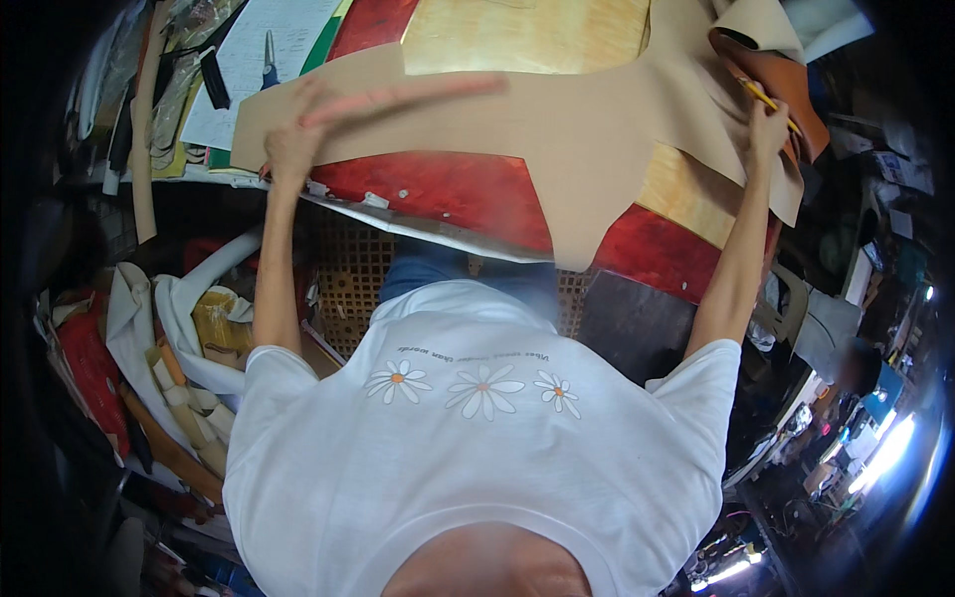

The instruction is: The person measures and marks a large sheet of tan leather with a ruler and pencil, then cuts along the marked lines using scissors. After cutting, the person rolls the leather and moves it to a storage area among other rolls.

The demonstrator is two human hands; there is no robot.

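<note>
A large irregular piece of beige leather [587, 129] lies across the worktable, its narrower arm reaching left and its right end rumpled and curled over. Above the left arm of the leather, my left hand [291, 149] grips one end of a long pinkish strip [418, 95]; both are smeared by motion. My right hand [768, 127] is at the curled right end, closed on a thin yellow pencil-like tool [758, 94]. Close to that hand, the leather's fold shows an orange-brown face [796, 85].
Under the leather, the table surface shows red patches [438, 184] and pale yellow panels [527, 35]. Scissors [270, 62] lie on a written paper sheet [244, 70] at the far left. Rolls and scraps of material [179, 348] are heaped lower left, below the table edge.
</note>
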